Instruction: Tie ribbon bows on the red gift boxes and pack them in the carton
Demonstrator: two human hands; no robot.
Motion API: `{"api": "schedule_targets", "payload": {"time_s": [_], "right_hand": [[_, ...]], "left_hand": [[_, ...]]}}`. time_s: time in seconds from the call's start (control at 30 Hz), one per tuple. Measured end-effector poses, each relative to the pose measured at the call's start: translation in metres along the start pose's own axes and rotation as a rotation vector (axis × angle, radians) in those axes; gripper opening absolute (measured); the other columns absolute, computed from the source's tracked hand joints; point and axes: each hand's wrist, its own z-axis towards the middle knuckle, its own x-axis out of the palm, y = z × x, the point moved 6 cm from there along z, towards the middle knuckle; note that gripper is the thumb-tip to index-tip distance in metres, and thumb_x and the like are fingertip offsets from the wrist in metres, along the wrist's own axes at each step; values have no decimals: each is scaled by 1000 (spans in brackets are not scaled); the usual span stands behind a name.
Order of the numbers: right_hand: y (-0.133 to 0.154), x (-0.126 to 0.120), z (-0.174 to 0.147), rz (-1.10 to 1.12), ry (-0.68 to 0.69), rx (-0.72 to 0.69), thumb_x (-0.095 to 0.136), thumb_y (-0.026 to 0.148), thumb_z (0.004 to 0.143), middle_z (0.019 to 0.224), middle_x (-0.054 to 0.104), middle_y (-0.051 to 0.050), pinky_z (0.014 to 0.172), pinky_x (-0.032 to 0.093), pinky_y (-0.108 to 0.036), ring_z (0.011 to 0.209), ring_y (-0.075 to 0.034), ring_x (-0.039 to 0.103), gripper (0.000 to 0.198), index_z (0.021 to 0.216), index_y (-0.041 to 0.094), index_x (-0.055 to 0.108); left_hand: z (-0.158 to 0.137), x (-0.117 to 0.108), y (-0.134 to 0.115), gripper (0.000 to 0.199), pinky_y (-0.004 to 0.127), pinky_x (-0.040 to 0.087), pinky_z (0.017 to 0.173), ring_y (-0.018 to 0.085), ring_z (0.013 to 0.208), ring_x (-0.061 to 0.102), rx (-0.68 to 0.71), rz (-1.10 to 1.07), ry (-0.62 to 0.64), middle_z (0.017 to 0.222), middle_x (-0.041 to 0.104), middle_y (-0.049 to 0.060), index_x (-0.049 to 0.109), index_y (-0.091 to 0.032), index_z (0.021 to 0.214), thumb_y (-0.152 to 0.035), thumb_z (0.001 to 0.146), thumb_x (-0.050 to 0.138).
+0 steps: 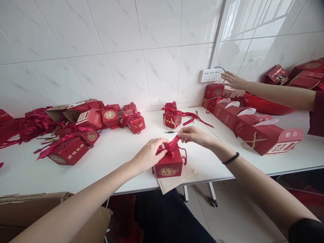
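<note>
A red gift box (168, 168) with a gold emblem on its front stands near the table's front edge, partly on a lined notebook (174, 182). A red ribbon (174, 142) is knotted on its top. My left hand (153, 152) pinches the ribbon at the left of the knot, fingers closed. With thumb and fingertips, my right hand (193, 135) grips the ribbon's other end, drawn up to the right. A red cord handle (184, 157) hangs at the box's right side. A pen (170, 132) lies just behind the box.
Ribboned boxes (69, 151) and a ribbon heap (35, 125) are at left. Another box (172, 118) and loose ribbon (194, 118) lie behind. A box row (236, 121) and red basin (265, 104) stand right, under another person's hand (234, 80). A carton (32, 216) is lower left.
</note>
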Motion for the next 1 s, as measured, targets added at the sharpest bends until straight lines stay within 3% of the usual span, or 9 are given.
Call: {"api": "schedule_targets", "payload": {"time_s": [0.1,0.3,0.43,0.5,0.63,0.77,0.87,0.93,1.0], "right_hand": [[4,7,18,25,-12,-19,59,34,79,70,56,-2,60,42,-23,66,-12,54,22,73,12,55],[2,23,39,-217,-76,-15,60,18,79,69,58,-3,59,40,-23,66,-14,54,9,73,12,58],[16,13,14,-375,-369,-75,60,24,83,80,58,-5,62,37,-25,71,-16,53,13,87,14,53],[27,14,-7,-474,-445,-87,53,37,88,69,54,-2,56,34,-25,62,-15,49,24,77,16,50],[30,37,-32,-546,-220,-22,41,58,88,46,40,1,46,25,-26,44,-12,37,54,52,19,34],[20,49,-36,-369,-128,10,51,52,81,48,42,2,43,26,-24,43,-10,38,45,54,18,36],[9,49,-32,-157,-71,66,51,49,78,53,44,2,44,30,-22,47,-11,42,39,57,18,40],[3,46,-31,-74,-65,90,53,52,76,55,44,2,45,30,-22,49,-11,42,41,58,17,42],[0,44,-30,-6,-62,89,54,55,74,57,44,2,47,29,-23,51,-10,40,43,60,16,44]], "left_hand": [[0,1,-3,31,32,42,88,16,94,52,54,30,27,92,56,2,54,-24,115,-17,85,45],[-1,4,-1,31,32,42,90,18,99,50,38,99,69,94,55,6,61,-18,110,-18,88,40],[0,4,-2,32,33,42,90,19,101,50,-18,94,66,94,57,6,60,-17,112,-20,87,41],[1,4,-4,30,33,42,90,19,100,51,-35,74,55,94,58,5,62,-19,109,-20,87,42],[3,3,-4,26,32,43,86,19,95,54,-83,25,31,90,59,4,65,-21,99,-25,87,42],[1,1,0,27,29,44,84,17,94,56,-134,-68,31,98,59,4,60,-20,105,-27,84,44],[-3,-7,12,39,29,45,74,17,83,58,-283,-72,-2,91,58,4,48,-17,114,-38,81,49],[-6,-9,23,44,29,44,65,18,73,56,-426,-69,50,81,57,3,47,-15,104,-50,77,50],[-8,-6,28,41,28,41,60,16,66,53,-475,-147,176,74,55,1,50,-16,86,-55,77,47]]}}
